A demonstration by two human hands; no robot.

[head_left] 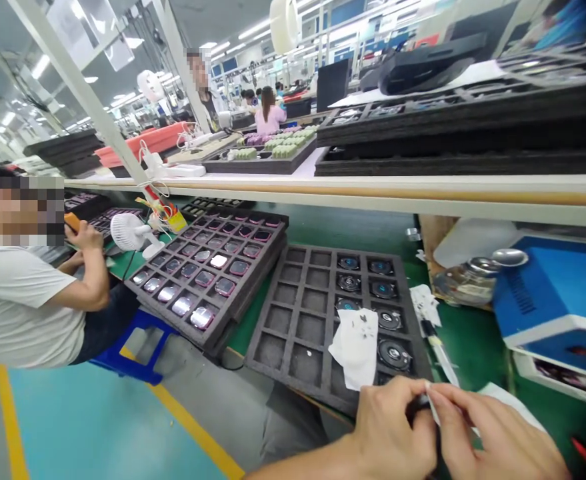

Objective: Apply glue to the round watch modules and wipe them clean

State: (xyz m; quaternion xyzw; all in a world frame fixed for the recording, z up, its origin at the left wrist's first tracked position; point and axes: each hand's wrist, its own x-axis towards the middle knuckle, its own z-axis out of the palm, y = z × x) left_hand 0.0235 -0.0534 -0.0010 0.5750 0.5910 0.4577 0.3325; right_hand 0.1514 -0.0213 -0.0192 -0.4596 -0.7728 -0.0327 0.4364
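Both hands work at the near edge of the bench, low in the view. The left hand [390, 427] is curled, fingers closed around a small dark part [421, 402], which is mostly hidden. The right hand [497, 433] pinches a narrow white strip [433, 408] against that part, fingertips pressed together. The hands nearly touch each other.

Just above them sits the lower right corner of a black foam tray [293, 360]. Its right column holds round dark components [393, 355], and a crumpled white wipe [356, 348] lies across its cells. A slim pen-like tool [437, 350] lies on the green bench mat [465, 347] between the tray's right edge and a blue machine housing [547, 293], leaving a band of mat on either side of it.

A second foam tray [205, 273] of glowing square parts stands to the left. Beyond it, a co-worker [20, 300] in a white T-shirt sits at the bench edge on a blue stool [127, 347]. A long shelf [353, 190] runs overhead, stacked with further trays.
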